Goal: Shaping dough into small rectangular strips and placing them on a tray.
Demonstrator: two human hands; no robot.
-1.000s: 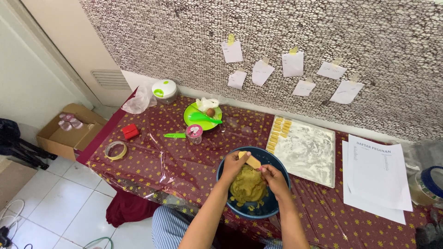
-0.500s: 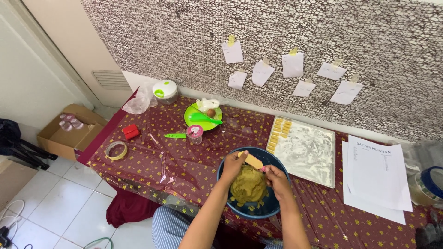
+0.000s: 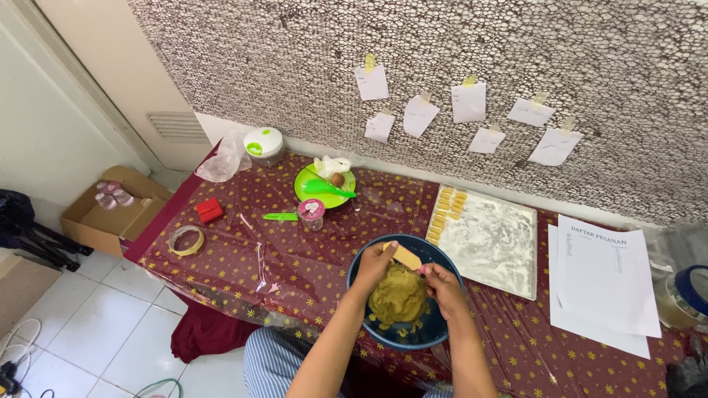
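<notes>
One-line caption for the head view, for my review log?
Both hands, left hand and right hand, hold a pale dough stick over greenish-brown dough in a dark blue bowl beside a floured tray.

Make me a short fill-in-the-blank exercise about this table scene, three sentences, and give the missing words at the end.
1. Both hands, left hand and right hand, hold a pale dough strip over a dark ____ bowl.
2. The mound of dough in the bowl is ____ in colour.
3. The floured tray holds shaped pieces along its ____ side.

Missing words: blue; green; left
</notes>
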